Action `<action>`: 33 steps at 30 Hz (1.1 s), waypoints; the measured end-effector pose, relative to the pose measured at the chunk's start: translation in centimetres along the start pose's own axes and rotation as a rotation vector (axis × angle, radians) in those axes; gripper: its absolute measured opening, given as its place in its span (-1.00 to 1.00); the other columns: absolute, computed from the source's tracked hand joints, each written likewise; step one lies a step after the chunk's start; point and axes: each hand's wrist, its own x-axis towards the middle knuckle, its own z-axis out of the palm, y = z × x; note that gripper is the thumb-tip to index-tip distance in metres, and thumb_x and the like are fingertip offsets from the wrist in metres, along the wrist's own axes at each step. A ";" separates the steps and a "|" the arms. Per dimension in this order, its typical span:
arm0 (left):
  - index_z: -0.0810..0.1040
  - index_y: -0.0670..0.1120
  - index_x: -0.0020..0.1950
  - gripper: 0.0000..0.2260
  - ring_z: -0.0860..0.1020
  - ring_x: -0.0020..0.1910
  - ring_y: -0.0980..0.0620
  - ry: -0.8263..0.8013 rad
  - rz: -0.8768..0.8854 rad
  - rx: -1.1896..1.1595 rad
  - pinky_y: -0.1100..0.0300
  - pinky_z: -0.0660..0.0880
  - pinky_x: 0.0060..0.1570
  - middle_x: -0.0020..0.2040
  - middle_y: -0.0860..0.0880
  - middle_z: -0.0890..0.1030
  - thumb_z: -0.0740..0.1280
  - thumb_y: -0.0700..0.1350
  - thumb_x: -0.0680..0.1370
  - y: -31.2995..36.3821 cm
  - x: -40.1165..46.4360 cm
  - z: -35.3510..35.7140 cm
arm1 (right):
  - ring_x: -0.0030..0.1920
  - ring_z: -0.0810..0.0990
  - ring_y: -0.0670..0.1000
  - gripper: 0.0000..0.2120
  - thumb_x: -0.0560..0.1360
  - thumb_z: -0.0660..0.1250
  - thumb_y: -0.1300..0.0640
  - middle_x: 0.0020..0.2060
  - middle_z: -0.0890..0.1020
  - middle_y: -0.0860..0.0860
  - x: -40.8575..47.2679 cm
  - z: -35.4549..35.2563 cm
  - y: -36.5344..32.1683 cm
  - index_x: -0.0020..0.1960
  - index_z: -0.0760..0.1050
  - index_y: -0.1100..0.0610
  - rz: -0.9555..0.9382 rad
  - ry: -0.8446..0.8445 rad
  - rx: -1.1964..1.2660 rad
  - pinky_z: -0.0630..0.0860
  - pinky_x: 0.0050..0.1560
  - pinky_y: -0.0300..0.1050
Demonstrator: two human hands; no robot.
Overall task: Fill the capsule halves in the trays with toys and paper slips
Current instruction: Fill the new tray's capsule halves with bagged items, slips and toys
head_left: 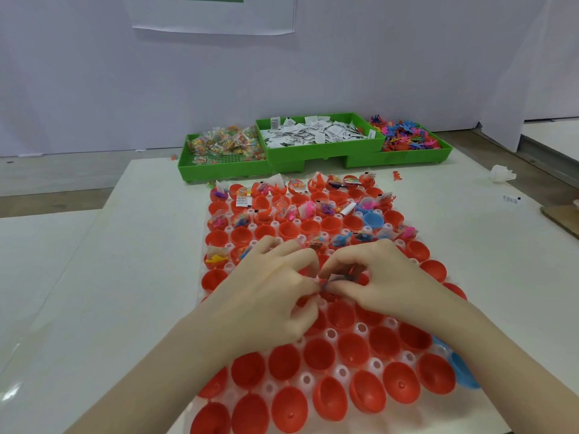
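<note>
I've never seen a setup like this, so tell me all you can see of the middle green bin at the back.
The middle bin is a bright green, shallow, rectangular tray that looks like moulded plastic. It sits raised, with its ends resting on the left bin and the right bin, leaving a gap beneath its middle. It is heaped with small white paper slips printed in black, a few poking over the rim. Neither hand touches it.

A white table (pixel 470 255) carried a clear tray (pixel 341 372) of red capsule halves, three green bins (pixel 275 159) behind it, and a crumpled wrapper (pixel 502 173) to the right
</note>
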 end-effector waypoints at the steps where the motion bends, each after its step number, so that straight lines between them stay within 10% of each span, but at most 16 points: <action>1: 0.68 0.04 -0.22 -0.69 0.53 -0.16 0.07 -0.001 -0.018 -0.018 0.13 0.40 -0.10 -0.15 0.10 0.58 0.13 0.00 0.44 -0.1 -0.1 0.0 | -0.24 0.55 -0.24 -0.84 0.39 0.42 0.25 -0.28 0.59 -0.20 0.2 0.0 -0.1 -0.07 0.64 0.07 0.019 -0.008 -0.008 0.47 -0.17 -0.42; 9: 0.69 0.05 -0.22 -0.66 0.53 -0.19 0.09 -0.020 -0.061 -0.044 0.22 0.33 -0.09 -0.19 0.11 0.59 0.12 0.05 0.45 0.0 -0.1 0.0 | -0.28 0.59 -0.14 -0.80 0.32 0.47 0.28 -0.37 0.59 -0.10 2.2 -0.2 -1.4 -0.30 0.52 0.02 0.219 -0.085 -0.072 0.54 -0.21 -0.29; 21: 0.65 0.02 -0.26 -0.64 0.51 -0.20 0.07 -0.017 -0.034 0.034 0.16 0.43 -0.13 -0.23 0.08 0.55 0.07 0.05 0.45 0.3 0.4 0.2 | -0.21 0.63 -0.13 -0.65 0.35 0.42 0.39 -0.25 0.65 -0.06 0.6 -0.9 -0.3 0.03 0.54 0.05 0.105 -0.027 0.030 0.59 -0.11 -0.22; 28: 0.64 0.03 -0.27 -0.66 0.51 -0.22 0.08 -0.036 0.041 0.056 0.14 0.43 -0.12 -0.32 0.12 0.58 0.09 0.03 0.46 0.0 0.7 0.2 | -0.19 0.56 0.03 -0.81 0.37 0.25 0.34 -0.20 0.57 0.01 0.8 0.0 -1.3 -0.06 0.41 0.13 -0.062 -0.047 -0.417 0.52 -0.22 0.00; 33: 0.66 0.06 -0.28 -0.63 0.55 -0.22 0.17 -0.060 0.025 -0.041 0.20 0.33 0.03 -0.38 0.15 0.61 0.08 0.08 0.49 -0.2 0.1 -0.1 | -0.14 0.60 -0.21 -0.54 0.36 0.42 0.29 -0.17 0.64 -0.14 0.8 -1.0 -0.4 0.20 0.47 -0.02 0.054 -0.193 -0.102 0.57 -0.06 -0.21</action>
